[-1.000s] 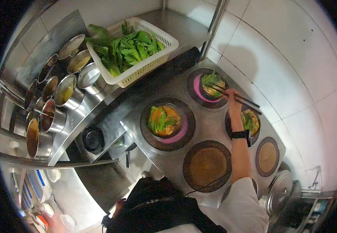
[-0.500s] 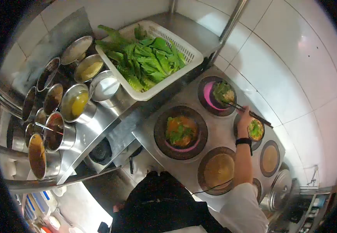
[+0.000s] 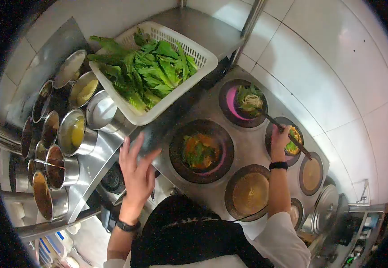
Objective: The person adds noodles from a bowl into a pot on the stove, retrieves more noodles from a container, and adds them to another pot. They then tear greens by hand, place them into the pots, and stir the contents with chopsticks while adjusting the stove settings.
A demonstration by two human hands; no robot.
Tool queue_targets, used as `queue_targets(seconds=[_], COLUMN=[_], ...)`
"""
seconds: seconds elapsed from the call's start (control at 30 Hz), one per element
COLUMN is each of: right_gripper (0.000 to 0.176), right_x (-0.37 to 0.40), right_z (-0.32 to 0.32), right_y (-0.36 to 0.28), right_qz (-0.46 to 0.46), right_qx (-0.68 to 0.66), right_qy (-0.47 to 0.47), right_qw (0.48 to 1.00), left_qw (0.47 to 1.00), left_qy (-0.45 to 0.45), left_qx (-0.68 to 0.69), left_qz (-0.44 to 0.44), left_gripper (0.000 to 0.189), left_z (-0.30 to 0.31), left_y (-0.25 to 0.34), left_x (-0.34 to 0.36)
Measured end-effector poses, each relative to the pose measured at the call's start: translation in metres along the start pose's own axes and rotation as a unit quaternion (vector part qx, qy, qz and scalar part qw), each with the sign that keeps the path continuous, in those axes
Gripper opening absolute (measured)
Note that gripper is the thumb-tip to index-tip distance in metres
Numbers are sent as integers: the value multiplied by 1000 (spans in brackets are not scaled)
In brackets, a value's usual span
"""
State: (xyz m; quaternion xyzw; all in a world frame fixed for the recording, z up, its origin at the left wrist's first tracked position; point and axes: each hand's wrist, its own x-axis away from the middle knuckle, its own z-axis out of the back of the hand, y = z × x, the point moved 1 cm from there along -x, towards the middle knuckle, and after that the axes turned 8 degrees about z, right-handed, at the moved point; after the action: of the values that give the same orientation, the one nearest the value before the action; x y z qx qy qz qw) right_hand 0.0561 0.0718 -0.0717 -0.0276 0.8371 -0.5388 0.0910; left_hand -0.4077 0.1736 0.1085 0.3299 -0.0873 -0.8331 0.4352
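Note:
Dark chopsticks are gripped in my right hand, and their tips touch the noodles and greens in the far pot. Beneath that hand is a pot of food with chopped green topping. My left hand is raised, fingers spread and holding nothing, near the shelf edge below a white basket of green leaves. To its right sits a dark pot of reddish food with greens.
Metal pots of sauces, including a yellow one and a brown one, stand at the left. Round burner plates lie nearer me. Stacked lids are at the right, beside the tiled wall.
My left hand has come into view, raised with its fingers spread. The noodles and greens look lifted and gathered at the chopstick tips. The whole view has shifted slightly.

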Motion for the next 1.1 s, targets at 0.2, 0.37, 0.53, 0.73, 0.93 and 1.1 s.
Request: queue_targets(seconds=[0.2,0.37,0.53,0.73,0.93,1.1], right_gripper=[22,16,17,19,20,19], right_x=[1,-6,-23,8,-24,-10], right_z=[3,-35,-64,-95,-92,-90], right_y=[-32,-53,-3,-83,-39,-59], right_qz=[-6,8,145,138,186,85], right_qx=[-1,-30,153,243,184,247], right_qy=[-26,-15,-169,-221,-280,-259], right_qw=[1000,999,963,934,924,930], left_qw=[996,993,991,998,978,940], left_qy=[-40,-25,-11,37,-124,-265], left_qx=[-80,-113,-132,18,170,213], left_qz=[3,8,1,-48,-6,14], left_gripper=[48,53,53,40,33,36], left_z=[-25,-30,-30,-14,-41,-42], left_y=[1,-7,-20,-19,-42,-39], left_x=[-42,-58,-72,-44,59,98])
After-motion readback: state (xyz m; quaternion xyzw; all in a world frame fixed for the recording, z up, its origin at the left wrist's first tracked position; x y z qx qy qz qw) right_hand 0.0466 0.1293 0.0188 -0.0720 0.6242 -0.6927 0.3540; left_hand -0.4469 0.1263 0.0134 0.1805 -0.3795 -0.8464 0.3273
